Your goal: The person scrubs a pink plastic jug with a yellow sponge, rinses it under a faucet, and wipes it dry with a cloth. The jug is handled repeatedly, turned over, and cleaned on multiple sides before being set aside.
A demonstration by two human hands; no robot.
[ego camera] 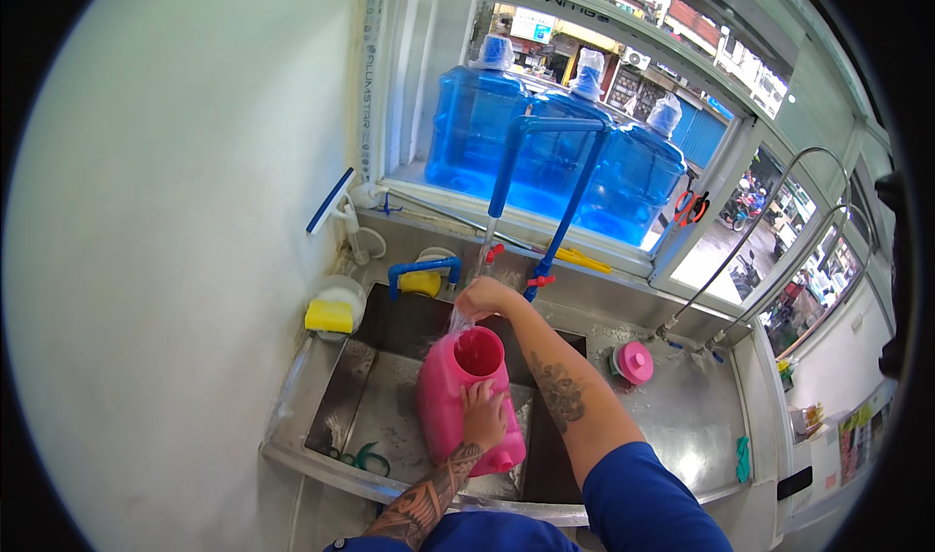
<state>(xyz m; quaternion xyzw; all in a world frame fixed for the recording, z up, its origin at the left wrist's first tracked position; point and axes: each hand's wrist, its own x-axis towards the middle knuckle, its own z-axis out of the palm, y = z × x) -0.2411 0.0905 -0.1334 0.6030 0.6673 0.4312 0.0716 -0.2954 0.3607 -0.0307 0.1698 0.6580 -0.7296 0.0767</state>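
A pink plastic water container (467, 406) stands in the stainless steel sink (394, 384), its wide round mouth uncapped and facing up. My left hand (484, 413) lies on its near side just below the mouth, fingers spread. Above and behind the mouth, my right hand (482, 298) is bent down in water running from a blue pipe faucet (508, 158); its fingertips are partly hidden by the stream, and whether it holds anything does not show. Beside the sink on the right, a pink screw cap (635, 363) rests on the steel counter.
Blue water jugs (562, 158) line the window ledge. A yellow sponge (329, 317) sits on a tub at the sink's left corner, below a squeegee (331, 200). A green strap (369, 458) lies in the sink. Gooseneck faucets (738, 249) rise at right; orange-handled scissors (690, 207) hang by the window.
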